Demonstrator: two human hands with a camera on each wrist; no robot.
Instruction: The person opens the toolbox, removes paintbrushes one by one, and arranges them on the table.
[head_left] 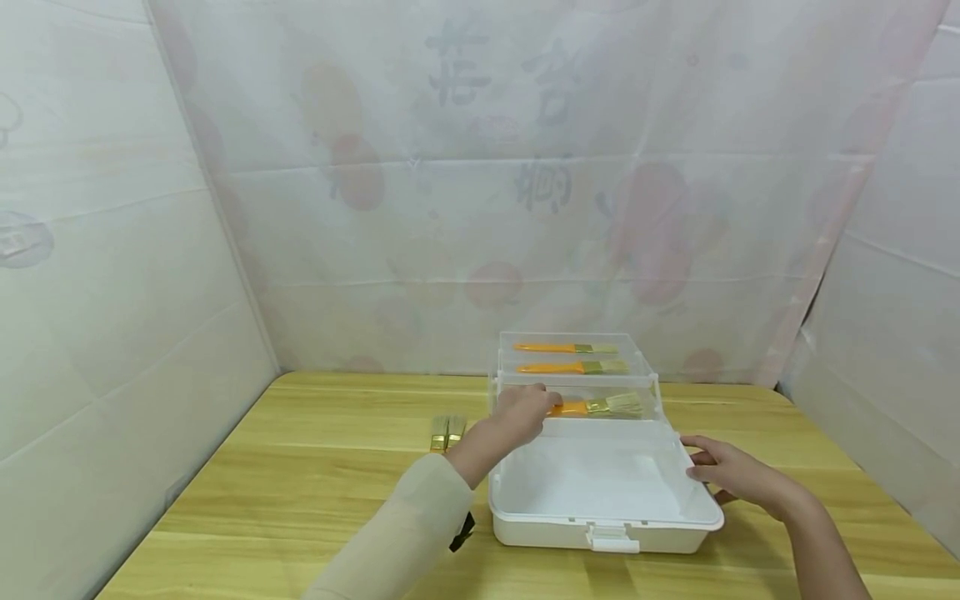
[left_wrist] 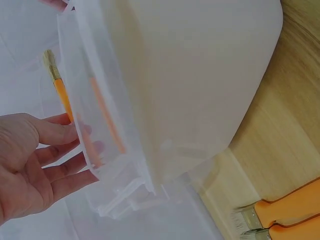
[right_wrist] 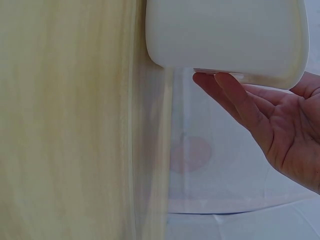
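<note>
Nearest the camera, a white storage box (head_left: 600, 500) is sitting on the wooden tabletop (head_left: 300, 500), its latch facing the person and its open bottom compartment showing nothing inside. The right hand (head_left: 738, 475) is resting against the box's right rim with the fingers straight and relaxed; the right wrist view is showing those fingers (right_wrist: 235, 97) touching the underside of the rim rather than curling round it, so this grip is staying spread and holding nothing.

A little farther on, the left hand (head_left: 525, 412) is reaching across the box to the clear tiered trays (head_left: 577, 392) that are folded out above its back edge. Its fingers are lying loosely apart at the left end of the lower tray; in the left wrist view the fingertips (left_wrist: 82, 131) are touching the tray's clear wall. An orange-handled brush (head_left: 596, 407) is lying in that lower tray, its long axis running left to right, handle end toward the left hand and bristles pointing away to the right. The left hand is plainly the nearer of the two, with the handle tip just beside its fingers; whether it is pinching the handle cannot be told.

Beyond, two more brushes (head_left: 570, 358) are lying parallel in the upper tray. To the left of the box, two spare brushes (head_left: 446, 433) are lying side by side on the tabletop, behind the left forearm.
</note>
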